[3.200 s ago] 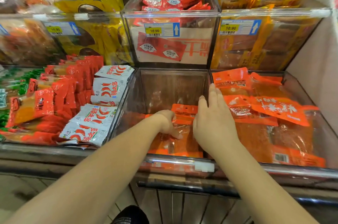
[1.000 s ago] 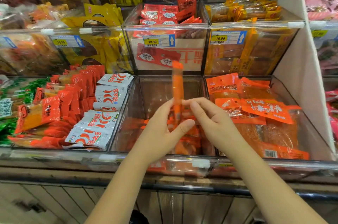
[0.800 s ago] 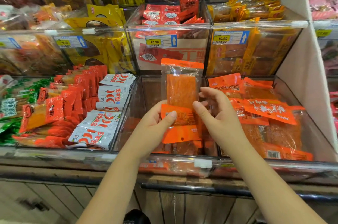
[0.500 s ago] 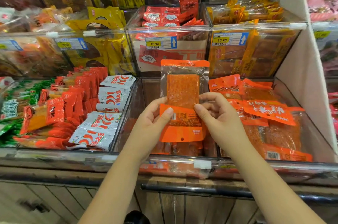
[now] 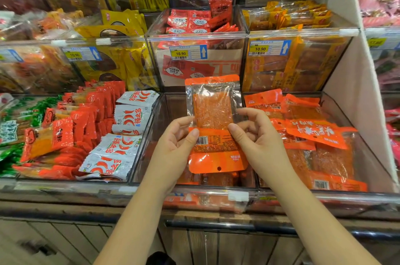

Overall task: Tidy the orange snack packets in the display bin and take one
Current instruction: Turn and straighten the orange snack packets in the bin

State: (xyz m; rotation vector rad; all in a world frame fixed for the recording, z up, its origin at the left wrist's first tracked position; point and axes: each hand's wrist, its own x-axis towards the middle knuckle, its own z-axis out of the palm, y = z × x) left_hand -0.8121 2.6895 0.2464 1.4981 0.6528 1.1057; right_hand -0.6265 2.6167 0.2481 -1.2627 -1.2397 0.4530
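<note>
An orange snack packet (image 5: 213,113) with a clear window is held upright above the middle clear display bin (image 5: 151,126), its back label facing me. My left hand (image 5: 173,145) pinches its left edge with thumb on the front. My right hand (image 5: 257,137) pinches its right edge the same way. A few more orange packets (image 5: 218,179) lie low in the bin beneath, partly hidden by the held packet and my hands.
The right-hand bin holds a loose pile of similar orange packets (image 5: 309,134). Red packets (image 5: 86,113) and white chili packets (image 5: 125,117) fill the left bin. Upper bins with price tags (image 5: 188,52) stand behind. A white partition (image 5: 350,83) closes the right side.
Both hands lifted one packet out of the middle bin, turned it from edge-on to flat facing me, and raised it slightly.
</note>
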